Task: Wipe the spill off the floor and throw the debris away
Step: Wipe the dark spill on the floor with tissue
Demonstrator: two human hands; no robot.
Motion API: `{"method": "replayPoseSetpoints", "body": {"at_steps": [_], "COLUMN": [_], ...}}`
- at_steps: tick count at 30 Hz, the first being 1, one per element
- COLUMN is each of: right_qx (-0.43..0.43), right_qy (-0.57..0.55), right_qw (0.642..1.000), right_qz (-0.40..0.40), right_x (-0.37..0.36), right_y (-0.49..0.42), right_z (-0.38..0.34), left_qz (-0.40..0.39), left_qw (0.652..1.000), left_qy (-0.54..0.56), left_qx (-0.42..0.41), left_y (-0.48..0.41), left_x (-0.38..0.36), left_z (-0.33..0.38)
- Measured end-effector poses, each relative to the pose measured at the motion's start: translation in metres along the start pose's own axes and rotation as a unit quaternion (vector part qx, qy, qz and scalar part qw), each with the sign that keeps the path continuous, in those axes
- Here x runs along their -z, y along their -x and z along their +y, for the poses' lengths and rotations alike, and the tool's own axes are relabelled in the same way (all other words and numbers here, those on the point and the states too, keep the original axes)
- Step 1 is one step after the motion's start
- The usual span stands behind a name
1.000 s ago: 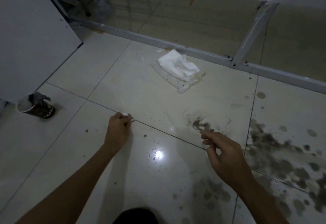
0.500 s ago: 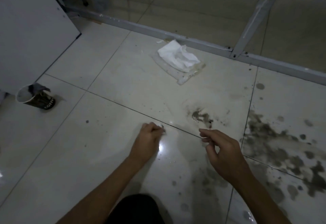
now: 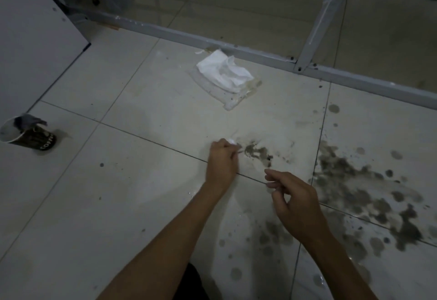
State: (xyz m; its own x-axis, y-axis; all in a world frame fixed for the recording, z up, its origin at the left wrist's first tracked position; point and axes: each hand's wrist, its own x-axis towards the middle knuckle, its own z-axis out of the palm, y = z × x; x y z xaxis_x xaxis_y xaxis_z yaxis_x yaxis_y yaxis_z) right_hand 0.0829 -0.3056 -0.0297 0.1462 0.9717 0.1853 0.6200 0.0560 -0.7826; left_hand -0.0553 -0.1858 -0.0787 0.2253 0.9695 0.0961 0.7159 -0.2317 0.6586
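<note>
My left hand [image 3: 222,161] is curled round a small white scrap [image 3: 231,141] that peeks out above its knuckles, just left of a small dark spill patch [image 3: 257,154] on the white tiled floor. My right hand [image 3: 293,201] hovers below that patch with loosely curled fingers and nothing visible in it. A wide dark spill [image 3: 364,191] spreads over the tiles to the right. A crumpled white tissue [image 3: 224,71] lies on a clear plastic sheet [image 3: 233,101] farther up the floor.
A dark paper coffee cup [image 3: 35,137] with grey waste in it lies tipped at the left. A grey metal frame rail [image 3: 236,47] with glass panels runs across the back. A white panel [image 3: 35,34] stands at the upper left.
My left hand has slid to the right across the tiles with the white scrap, ending beside the small dark patch. My right hand has hardly moved.
</note>
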Motion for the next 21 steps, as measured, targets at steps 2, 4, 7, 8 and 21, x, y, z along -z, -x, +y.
{"method": "replayPoseSetpoints", "body": {"at_steps": [2,4,7,8,21], "right_qx": [-0.013,-0.031,-0.061,-0.068,-0.13], "right_qy": [-0.005,-0.014,-0.021,-0.022,-0.024], "right_qw": [1.0,0.999,0.997,0.996,0.987], "right_qz": [0.016,0.031,0.045,0.047,0.089], "right_x": [0.001,0.004,0.009,0.009,0.033], "right_y": [0.001,0.005,0.012,0.013,0.023], "right_z": [0.001,0.003,0.007,0.008,0.021], "left_qz": [-0.016,-0.014,0.007,0.022,-0.133], "left_qw": [1.0,1.0,0.999,0.997,0.987], "left_qy": [0.0,0.003,0.03,0.042,0.081], "left_qx": [-0.011,-0.008,0.039,0.064,-0.023], "left_y": [0.0,-0.003,-0.01,-0.013,0.033], "left_x": [-0.015,-0.022,-0.027,-0.028,-0.062], "left_z": [0.015,0.019,0.022,0.023,0.072]}}
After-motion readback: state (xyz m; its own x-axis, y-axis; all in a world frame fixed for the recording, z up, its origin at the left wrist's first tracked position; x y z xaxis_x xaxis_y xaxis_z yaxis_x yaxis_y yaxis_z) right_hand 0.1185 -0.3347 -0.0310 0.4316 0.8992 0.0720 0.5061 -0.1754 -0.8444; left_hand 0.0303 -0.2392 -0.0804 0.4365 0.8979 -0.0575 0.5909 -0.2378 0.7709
